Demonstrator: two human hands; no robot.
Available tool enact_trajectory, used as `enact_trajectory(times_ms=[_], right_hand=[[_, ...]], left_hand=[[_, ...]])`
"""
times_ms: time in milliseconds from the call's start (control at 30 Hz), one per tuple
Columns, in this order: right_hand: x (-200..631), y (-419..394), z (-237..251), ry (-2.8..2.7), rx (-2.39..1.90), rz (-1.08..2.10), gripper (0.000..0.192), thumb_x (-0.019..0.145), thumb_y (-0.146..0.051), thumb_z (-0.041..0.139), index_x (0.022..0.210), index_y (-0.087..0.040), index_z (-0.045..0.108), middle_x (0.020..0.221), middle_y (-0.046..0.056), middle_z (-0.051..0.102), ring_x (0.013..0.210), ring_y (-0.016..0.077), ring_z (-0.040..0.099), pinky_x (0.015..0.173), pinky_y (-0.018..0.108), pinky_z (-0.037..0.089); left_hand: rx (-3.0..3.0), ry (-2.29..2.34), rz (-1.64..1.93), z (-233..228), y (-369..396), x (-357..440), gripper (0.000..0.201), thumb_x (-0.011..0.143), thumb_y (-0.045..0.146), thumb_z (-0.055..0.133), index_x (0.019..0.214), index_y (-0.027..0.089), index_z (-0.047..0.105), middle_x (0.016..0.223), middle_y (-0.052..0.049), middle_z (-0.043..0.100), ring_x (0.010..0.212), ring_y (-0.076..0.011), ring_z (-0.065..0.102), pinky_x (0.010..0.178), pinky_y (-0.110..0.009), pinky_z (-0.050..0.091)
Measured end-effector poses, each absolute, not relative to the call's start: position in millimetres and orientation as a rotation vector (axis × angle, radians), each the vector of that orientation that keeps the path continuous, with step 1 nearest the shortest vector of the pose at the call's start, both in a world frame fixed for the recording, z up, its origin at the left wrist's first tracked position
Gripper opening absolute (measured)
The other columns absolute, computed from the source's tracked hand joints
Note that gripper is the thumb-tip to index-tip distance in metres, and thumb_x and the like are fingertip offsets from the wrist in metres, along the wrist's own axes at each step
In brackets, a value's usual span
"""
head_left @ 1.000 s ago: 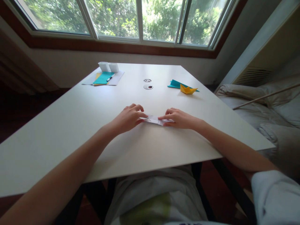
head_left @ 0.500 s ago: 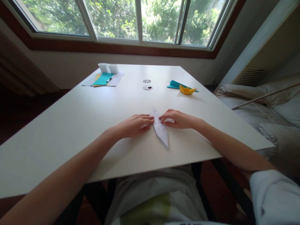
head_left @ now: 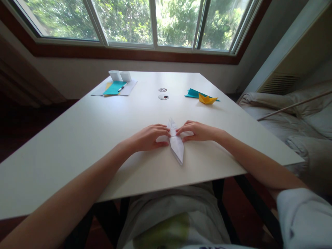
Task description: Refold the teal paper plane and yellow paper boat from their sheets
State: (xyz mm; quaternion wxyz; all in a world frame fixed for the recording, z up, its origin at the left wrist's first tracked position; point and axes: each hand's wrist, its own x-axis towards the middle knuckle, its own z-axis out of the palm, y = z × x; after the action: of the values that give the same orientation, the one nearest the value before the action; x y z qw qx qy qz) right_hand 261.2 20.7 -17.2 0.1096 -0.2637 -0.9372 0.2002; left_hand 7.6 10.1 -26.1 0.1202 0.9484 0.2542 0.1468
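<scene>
Now the risk sat right at the middle of that folded white paper (head_left: pixel 176 145): it was a long, narrow, pointed piece lying on the white counter (head_left: pixel 85 138), pinned only at its waist, with its near tip pointing back toward the person and its far tip poking up between the two hands. Any uneven push from one side looked likely to swing the free near tip sideways and throw the crease off line. The counter looked smooth and slick, so the paper could well have skated under a light press.

The left hand (head_left: pixel 150 136) lay low and nearly flat, its fingers stretched forward and close together, fingertips resting on the paper's left edge at the middle. The right hand (head_left: pixel 198 131) mirrored it from the other side, fingers slightly curled, tips pressed on the paper's right edge. Neither hand was wrapped around anything; both were relaxed and pressing down, not pinching, as far as this view showed. The fingertips of the two hands nearly met over the paper's centre line.

Well apart, at the far right of the counter, a yellow paper boat (head_left: pixel 207 99) sat just beside a teal sheet (head_left: pixel 192 93). At the far left lay a stack of papers (head_left: pixel 115 88) with a pen (head_left: pixel 120 88) across it and two small white boxes (head_left: pixel 119 75) behind.
</scene>
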Motion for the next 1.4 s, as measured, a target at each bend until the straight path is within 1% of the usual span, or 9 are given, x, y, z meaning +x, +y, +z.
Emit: enact_trajectory(times_ms=[367, 600, 700, 767, 833, 900, 1067, 1300, 1400], right_hand=[[260, 20, -20, -2.707, -0.774, 0.565, 0.028, 0.090, -0.029, 0.043, 0.106, -0.020, 0.064, 0.106, 0.005, 0.067, 0.099, 0.0177, 0.053, 0.088, 0.031, 0.041], [256, 19, -21, -2.642, -0.840, 0.555, 0.022, 0.085, -0.032, 0.050, 0.096, -0.021, 0.066, 0.088, 0.004, 0.068, 0.089, 0.0174, 0.057, 0.079, 0.029, 0.043], [249, 19, -27, -2.492, -0.996, 0.503, 0.019, 0.083, -0.030, 0.052, 0.090, -0.018, 0.065, 0.084, 0.004, 0.068, 0.083, 0.0165, 0.059, 0.073, 0.027, 0.044], [245, 19, -31, -2.389, -1.066, 0.521, 0.021, 0.080, -0.027, 0.055, 0.098, -0.018, 0.061, 0.086, 0.004, 0.069, 0.079, 0.0154, 0.061, 0.071, 0.027, 0.044], [242, 18, -34, -2.310, -1.106, 0.575, 0.034, 0.077, -0.025, 0.058, 0.111, -0.019, 0.054, 0.088, 0.003, 0.069, 0.075, 0.0146, 0.062, 0.070, 0.027, 0.044], [241, 17, -36, -2.257, -1.135, 0.621, 0.048, 0.075, -0.025, 0.060, 0.121, -0.020, 0.046, 0.086, 0.002, 0.069, 0.071, 0.0138, 0.062, 0.069, 0.027, 0.044], [238, 15, -37, -2.220, -1.168, 0.614, 0.054, 0.073, -0.024, 0.061, 0.124, -0.020, 0.042, 0.084, 0.001, 0.068, 0.066, 0.0118, 0.059, 0.064, 0.024, 0.044], [236, 16, -38, -2.273, -1.136, 0.479, 0.027, 0.074, -0.021, 0.061, 0.101, -0.020, 0.062, 0.082, 0.001, 0.066, 0.074, 0.0133, 0.058, 0.072, 0.027, 0.043], [238, 19, -41, -2.317, -1.082, 0.411, 0.020, 0.076, -0.023, 0.061, 0.096, -0.021, 0.066, 0.081, 0.001, 0.065, 0.079, 0.0146, 0.057, 0.079, 0.030, 0.042]], left_hand=[[2.689, 0.799, 0.579, -29, 7, 15, 0.022, 0.084, 0.031, 0.051, 0.089, 0.021, 0.069, 0.099, -0.007, 0.067, 0.093, -0.0183, 0.058, 0.084, -0.031, 0.045], [2.519, 1.101, 0.650, -33, 9, 24, 0.020, 0.081, 0.029, 0.051, 0.077, 0.018, 0.067, 0.083, -0.004, 0.068, 0.081, -0.0170, 0.060, 0.075, -0.028, 0.045], [2.447, 1.230, 0.660, -35, 9, 26, 0.015, 0.079, 0.028, 0.054, 0.088, 0.018, 0.061, 0.084, -0.003, 0.068, 0.077, -0.0163, 0.060, 0.072, -0.028, 0.045], [2.378, 1.260, 0.700, -37, 10, 28, 0.030, 0.077, 0.027, 0.057, 0.106, 0.019, 0.053, 0.086, -0.001, 0.068, 0.075, -0.0153, 0.060, 0.071, -0.027, 0.045], [2.323, 1.265, 0.740, -39, 11, 29, 0.049, 0.076, 0.026, 0.058, 0.121, 0.020, 0.040, 0.086, -0.001, 0.068, 0.073, -0.0148, 0.060, 0.070, -0.028, 0.045], [2.308, 1.259, 0.754, -40, 11, 30, 0.052, 0.076, 0.025, 0.058, 0.123, 0.020, 0.036, 0.087, -0.001, 0.068, 0.074, -0.0150, 0.060, 0.071, -0.028, 0.045], [2.528, 1.115, 0.693, -40, 8, 30, 0.016, 0.082, 0.021, 0.050, 0.095, 0.019, 0.059, 0.085, -0.003, 0.064, 0.084, -0.0177, 0.057, 0.079, -0.032, 0.044], [2.723, 1.107, 0.814, -43, 2, 31, 0.020, 0.085, 0.027, 0.051, 0.091, 0.023, 0.069, 0.105, -0.009, 0.052, 0.090, -0.0182, 0.053, 0.081, -0.033, 0.045], [2.802, 1.092, 0.767, -40, 0, 31, 0.020, 0.085, 0.023, 0.050, 0.097, 0.022, 0.067, 0.100, -0.008, 0.059, 0.092, -0.0190, 0.053, 0.082, -0.034, 0.045]])
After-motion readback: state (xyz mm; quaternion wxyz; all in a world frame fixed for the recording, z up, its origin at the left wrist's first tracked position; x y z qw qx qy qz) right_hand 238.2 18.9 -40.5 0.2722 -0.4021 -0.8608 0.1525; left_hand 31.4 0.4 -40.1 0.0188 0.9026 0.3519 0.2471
